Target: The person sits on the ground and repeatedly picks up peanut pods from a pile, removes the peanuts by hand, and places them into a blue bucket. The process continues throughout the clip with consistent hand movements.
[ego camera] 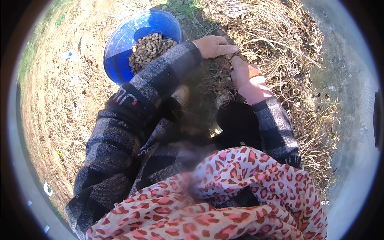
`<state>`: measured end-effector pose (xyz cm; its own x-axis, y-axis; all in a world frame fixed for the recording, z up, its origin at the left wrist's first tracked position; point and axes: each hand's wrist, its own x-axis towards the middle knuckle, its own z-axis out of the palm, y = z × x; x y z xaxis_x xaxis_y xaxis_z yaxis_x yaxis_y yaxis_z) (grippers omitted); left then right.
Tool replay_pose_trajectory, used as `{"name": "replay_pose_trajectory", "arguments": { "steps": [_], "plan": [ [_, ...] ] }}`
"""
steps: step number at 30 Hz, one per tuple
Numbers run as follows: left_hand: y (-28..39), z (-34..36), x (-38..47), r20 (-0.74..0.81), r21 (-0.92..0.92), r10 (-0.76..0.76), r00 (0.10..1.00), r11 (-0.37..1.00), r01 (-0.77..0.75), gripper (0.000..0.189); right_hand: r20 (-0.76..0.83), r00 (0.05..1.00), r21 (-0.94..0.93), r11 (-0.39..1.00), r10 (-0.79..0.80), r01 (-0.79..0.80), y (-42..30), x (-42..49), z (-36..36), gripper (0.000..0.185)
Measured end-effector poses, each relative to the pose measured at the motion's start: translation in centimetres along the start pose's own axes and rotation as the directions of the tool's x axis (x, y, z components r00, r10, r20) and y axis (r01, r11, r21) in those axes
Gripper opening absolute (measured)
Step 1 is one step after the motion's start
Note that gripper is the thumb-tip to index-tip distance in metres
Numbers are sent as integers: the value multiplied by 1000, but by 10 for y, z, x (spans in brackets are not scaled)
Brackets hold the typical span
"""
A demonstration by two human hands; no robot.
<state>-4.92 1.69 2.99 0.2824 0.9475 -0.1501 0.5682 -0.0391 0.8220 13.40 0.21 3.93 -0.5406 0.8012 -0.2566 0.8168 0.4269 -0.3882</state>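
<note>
My left hand (214, 47) reaches past the right side of a blue plastic basin (117, 45), its fingers stretched to the edge of a heap of dried peanut plants (276, 39). Just below its fingertips is my right hand (247, 73), its fingers bent down at the soil and dry leaves. Whether either hand holds anything cannot be made out. Unshelled peanuts (150, 51) lie in a pile in the basin, partly behind my left sleeve.
Dry, crumbly ground (60, 105) with straw bits spreads on the left. Green grass (186, 10) grows beyond the basin. A shoe (180, 94) shows between my arms. More dry stalks (318, 132) lie along the right. A patterned scarf (225, 216) hangs across the bottom.
</note>
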Motion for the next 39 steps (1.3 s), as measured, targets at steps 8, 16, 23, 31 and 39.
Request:
{"name": "replay_pose_trajectory", "arguments": {
  "steps": [8, 16, 23, 31, 39],
  "plan": [
    [10, 16, -3, -147, 71, 205, 968, 978, -197, 32, 24, 1000, 193, 981, 9, -14, 14, -3, -1, 55],
    [14, 13, 1, -485, 223, 277, 829, 956, -190, 34, -116, 972, 12, 978, -206, 209, 2, -5, -20, 21],
    [11, 0, -6, -454, 365, 250, 855, 928, -77, 32, -49, 992, -9, 994, -112, 112, -7, -10, -23, 22],
    [-38, -57, -28, -378, -689, -214, 901, 715, -119, 17, -167, 961, 143, 959, -221, 245, 16, -26, -18, 25],
    [-119, -140, -81, -459, -93, -349, 817, 933, 347, 36, -116, 993, 489, 869, -22, 76, 51, -18, -26, 27]
  ]
}}
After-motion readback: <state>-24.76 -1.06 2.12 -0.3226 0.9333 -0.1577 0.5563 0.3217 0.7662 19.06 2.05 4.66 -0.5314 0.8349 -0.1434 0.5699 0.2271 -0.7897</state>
